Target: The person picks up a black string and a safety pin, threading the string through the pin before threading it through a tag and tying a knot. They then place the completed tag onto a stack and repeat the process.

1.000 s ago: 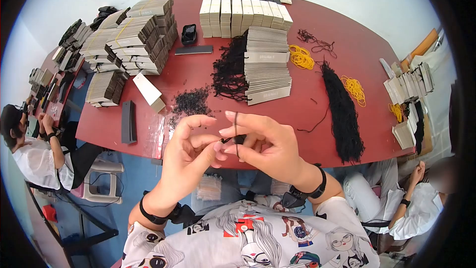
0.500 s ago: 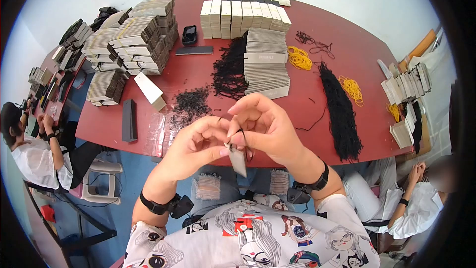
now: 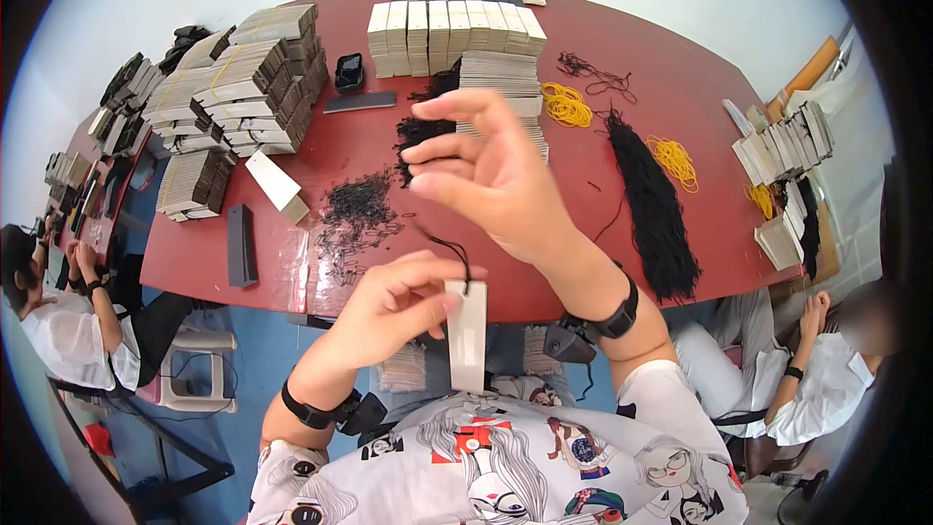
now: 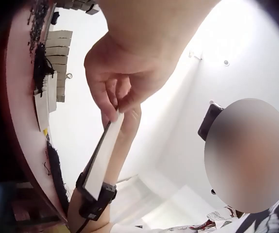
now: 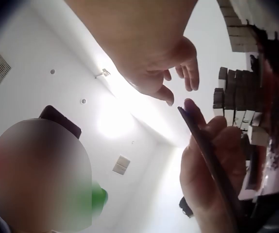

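My left hand [image 3: 389, 309] pinches a light grey hang tag [image 3: 467, 342] near its top end, thumb on the front face. The tag hangs upright over my lap at the near table edge. From its top a black cord [image 3: 455, 247] rises and curves left. In the left wrist view, the tag [image 4: 103, 162] shows its pale face below the fingertips. Above the cord, my right hand [image 3: 501, 170] is raised with fingers spread and relaxed, holding nothing. The right wrist view shows the tag [image 5: 210, 158] nearly edge-on, with the right hand [image 5: 154, 63] apart from it.
Stacked tags [image 3: 253, 87] stand at the left, with more tag stacks [image 3: 452, 39] at the back. A pile of small black pieces [image 3: 355, 209] lies near the front. Black cords [image 3: 656, 219] and yellow rubber bands [image 3: 567, 105] lie right. People sit on both sides.
The hands were together working the cord; the tag came into view between them. My right hand has since lifted up and away, while the left holds the tag lower, hanging down.
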A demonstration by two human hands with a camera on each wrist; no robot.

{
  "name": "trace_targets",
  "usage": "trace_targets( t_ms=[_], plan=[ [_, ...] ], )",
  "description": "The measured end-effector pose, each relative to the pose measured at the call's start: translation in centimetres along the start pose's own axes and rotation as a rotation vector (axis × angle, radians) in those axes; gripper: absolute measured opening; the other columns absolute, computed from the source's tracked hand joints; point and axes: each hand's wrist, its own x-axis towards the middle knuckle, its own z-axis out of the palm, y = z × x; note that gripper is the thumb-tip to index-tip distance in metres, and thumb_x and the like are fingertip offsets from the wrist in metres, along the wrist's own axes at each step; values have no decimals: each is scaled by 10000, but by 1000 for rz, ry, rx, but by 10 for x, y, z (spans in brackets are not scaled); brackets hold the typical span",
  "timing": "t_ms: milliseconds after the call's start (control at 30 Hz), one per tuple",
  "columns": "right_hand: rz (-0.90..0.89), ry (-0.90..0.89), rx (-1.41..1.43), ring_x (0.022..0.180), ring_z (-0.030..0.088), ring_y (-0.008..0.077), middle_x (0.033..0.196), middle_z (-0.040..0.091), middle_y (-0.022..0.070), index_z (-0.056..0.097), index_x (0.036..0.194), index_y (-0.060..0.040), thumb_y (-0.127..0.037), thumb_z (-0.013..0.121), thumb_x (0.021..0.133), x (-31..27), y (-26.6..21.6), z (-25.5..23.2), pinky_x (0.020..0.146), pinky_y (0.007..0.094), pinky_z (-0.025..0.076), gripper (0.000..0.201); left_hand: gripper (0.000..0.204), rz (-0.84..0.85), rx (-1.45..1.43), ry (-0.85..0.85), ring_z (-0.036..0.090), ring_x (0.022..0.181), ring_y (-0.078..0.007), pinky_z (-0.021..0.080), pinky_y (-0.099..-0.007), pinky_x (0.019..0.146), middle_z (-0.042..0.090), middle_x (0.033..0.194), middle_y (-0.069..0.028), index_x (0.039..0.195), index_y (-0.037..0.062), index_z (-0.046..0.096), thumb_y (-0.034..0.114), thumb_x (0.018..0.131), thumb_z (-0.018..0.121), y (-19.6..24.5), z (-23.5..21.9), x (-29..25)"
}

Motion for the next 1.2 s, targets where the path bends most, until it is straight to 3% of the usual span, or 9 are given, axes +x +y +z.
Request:
trace_targets(
  t_ms=[200, 300, 500, 633, 700, 833, 933, 1100, 1200],
  plan=[
    [421, -179, -104, 1006, 499, 112, 1116, 495, 57, 356, 1225, -49, -165, 576, 882, -58, 29, -17, 876, 280, 423, 424, 235, 83, -274, 447, 593, 775, -100, 519, -228, 616, 599, 929, -56, 1095, 9, 554, 45, 863, 551, -31, -4, 2],
    [752, -368, -10, 691, 582, 168, 793, 579, 81, 377, 1127, -19, -195, 493, 923, -83, 20, -25, 629, 320, 475, 293, 214, 80, -335, 542, 540, 692, -69, 468, -201, 565, 596, 936, -52, 1067, 27, 555, 50, 854, 560, -42, -7, 7],
    [610, -589, -805, 638, 588, 321, 649, 572, 145, 403, 956, -21, -231, 465, 915, -67, -5, -68, 590, 416, 441, 223, 201, -39, -878, 263, 389, 586, -37, 307, -145, 465, 548, 863, -7, 1056, 63, 494, 96, 864, 547, -52, -19, 25],
    [29, -523, -1235, 798, 557, 313, 783, 568, 108, 517, 828, -54, -168, 588, 786, -47, 18, -111, 694, 418, 446, 141, 174, -13, -915, 440, 538, 712, -73, 483, -166, 589, 554, 891, -18, 1064, 36, 477, 48, 891, 490, -59, -39, 46],
    [37, -405, -1396, 883, 526, 290, 838, 534, 92, 549, 759, -67, -146, 641, 720, -30, 27, -122, 728, 393, 443, 127, 217, 82, -961, 276, 592, 871, -133, 522, -211, 754, 565, 998, -63, 1106, 12, 466, 22, 890, 479, -71, -57, 55],
    [99, -407, -1422, 878, 532, 280, 822, 519, 76, 554, 754, -75, -175, 686, 697, -11, 56, -140, 725, 391, 451, 175, 375, 110, -698, 531, 502, 1128, -251, 432, -308, 962, 473, 1211, -163, 1230, 8, 405, -17, 867, 492, -62, -69, 68],
    [74, -299, -1392, 857, 521, 274, 826, 505, 73, 524, 781, -66, -186, 698, 696, -7, 65, -137, 711, 374, 433, 228, 413, 196, 144, 899, 515, 1075, -200, 436, -281, 893, 508, 1190, -123, 1206, 17, 448, -41, 808, 545, -66, -77, 60],
    [-39, -146, -1473, 865, 541, 282, 822, 522, 85, 513, 767, -61, -168, 704, 683, -17, 51, -134, 715, 387, 451, 234, 189, 58, 845, 703, 538, 884, -142, 435, -276, 739, 614, 905, -44, 927, 25, 609, 2, 741, 631, -62, -67, 28],
    [111, -87, -1426, 791, 568, 269, 806, 544, 92, 536, 795, -52, -175, 715, 678, -36, 21, -135, 675, 371, 456, 247, 165, 127, 1221, 614, 512, 824, -283, 429, -366, 732, 561, 845, -91, 859, 56, 605, 59, 707, 667, -64, -49, 25]
  ],
)
